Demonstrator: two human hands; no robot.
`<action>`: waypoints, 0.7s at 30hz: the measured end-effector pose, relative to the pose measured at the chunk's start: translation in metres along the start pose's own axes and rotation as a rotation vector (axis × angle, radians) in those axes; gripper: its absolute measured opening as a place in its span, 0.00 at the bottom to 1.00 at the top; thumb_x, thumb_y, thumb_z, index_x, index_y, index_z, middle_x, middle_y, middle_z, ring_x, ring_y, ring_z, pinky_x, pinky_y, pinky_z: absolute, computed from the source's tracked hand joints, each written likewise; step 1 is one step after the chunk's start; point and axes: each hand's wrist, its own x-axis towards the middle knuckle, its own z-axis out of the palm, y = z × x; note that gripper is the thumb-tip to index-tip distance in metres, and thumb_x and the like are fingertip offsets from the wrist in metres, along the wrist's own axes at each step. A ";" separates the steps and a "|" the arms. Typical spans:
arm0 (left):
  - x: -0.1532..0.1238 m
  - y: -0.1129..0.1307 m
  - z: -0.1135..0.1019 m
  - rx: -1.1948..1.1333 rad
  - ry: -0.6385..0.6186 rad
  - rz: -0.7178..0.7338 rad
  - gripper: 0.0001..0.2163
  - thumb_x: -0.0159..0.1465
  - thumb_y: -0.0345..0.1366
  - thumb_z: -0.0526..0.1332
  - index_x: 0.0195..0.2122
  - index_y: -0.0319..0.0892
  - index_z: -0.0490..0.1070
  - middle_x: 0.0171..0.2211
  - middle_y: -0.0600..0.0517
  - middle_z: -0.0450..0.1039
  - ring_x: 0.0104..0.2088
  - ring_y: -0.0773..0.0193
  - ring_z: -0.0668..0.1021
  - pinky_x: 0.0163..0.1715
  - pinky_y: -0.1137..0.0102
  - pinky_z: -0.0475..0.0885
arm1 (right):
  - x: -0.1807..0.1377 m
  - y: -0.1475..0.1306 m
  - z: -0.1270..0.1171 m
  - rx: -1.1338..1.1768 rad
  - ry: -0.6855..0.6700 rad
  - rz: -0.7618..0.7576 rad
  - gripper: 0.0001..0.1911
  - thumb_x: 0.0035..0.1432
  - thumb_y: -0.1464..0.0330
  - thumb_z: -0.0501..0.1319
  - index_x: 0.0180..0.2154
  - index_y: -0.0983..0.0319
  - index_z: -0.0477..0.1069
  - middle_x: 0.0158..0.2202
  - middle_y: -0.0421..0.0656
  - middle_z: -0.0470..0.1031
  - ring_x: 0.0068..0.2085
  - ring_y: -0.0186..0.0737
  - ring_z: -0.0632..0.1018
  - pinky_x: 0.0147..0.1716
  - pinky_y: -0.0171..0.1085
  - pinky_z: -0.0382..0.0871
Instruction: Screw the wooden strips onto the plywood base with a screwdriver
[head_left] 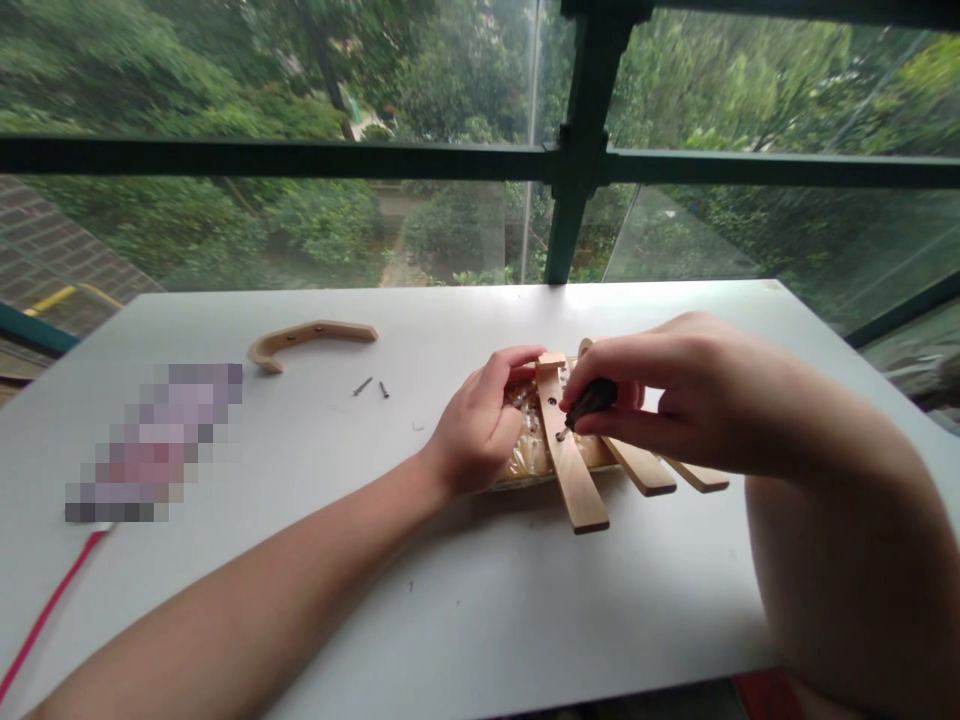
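Observation:
My right hand (637,390) is closed round a short dark-handled screwdriver (592,403), its tip down at a screw hole in a wooden hook (577,485). That hook lies across a board wrapped in clear plastic (529,430). With fingers bent over the board's left side and near the hook's upper end, my left hand (484,420) grips the board. Beneath my right hand, a second wooden hook (641,468) and a third wooden hook (701,476) lie across the board, partly hidden.
A loose curved wooden hook (322,330) lies at the back left of the white table (360,620). Nearer are two screws (363,386). A blurred-out item (157,440) with a red strap (52,610) rests at left. Behind the table stands a green-framed window (300,160).

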 end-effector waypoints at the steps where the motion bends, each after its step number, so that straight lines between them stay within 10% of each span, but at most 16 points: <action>1: 0.000 0.000 0.000 -0.005 0.001 -0.002 0.30 0.57 0.22 0.52 0.62 0.44 0.58 0.57 0.45 0.68 0.56 0.53 0.73 0.59 0.53 0.68 | 0.001 0.000 0.001 -0.005 0.013 -0.003 0.06 0.59 0.65 0.63 0.38 0.60 0.75 0.26 0.36 0.75 0.23 0.28 0.69 0.26 0.32 0.60; 8: 0.000 0.000 0.000 -0.009 0.007 0.001 0.31 0.56 0.21 0.52 0.62 0.45 0.57 0.57 0.46 0.68 0.56 0.52 0.73 0.59 0.52 0.68 | 0.006 -0.003 0.011 -0.048 0.092 0.071 0.08 0.56 0.64 0.64 0.30 0.61 0.67 0.22 0.33 0.69 0.23 0.27 0.64 0.23 0.31 0.57; 21: 0.000 0.003 -0.002 0.059 0.008 -0.036 0.30 0.56 0.22 0.53 0.62 0.43 0.58 0.55 0.46 0.71 0.53 0.51 0.76 0.55 0.53 0.71 | -0.001 -0.003 0.005 0.221 -0.102 -0.008 0.14 0.56 0.76 0.58 0.45 0.58 0.70 0.34 0.36 0.76 0.31 0.32 0.73 0.33 0.33 0.64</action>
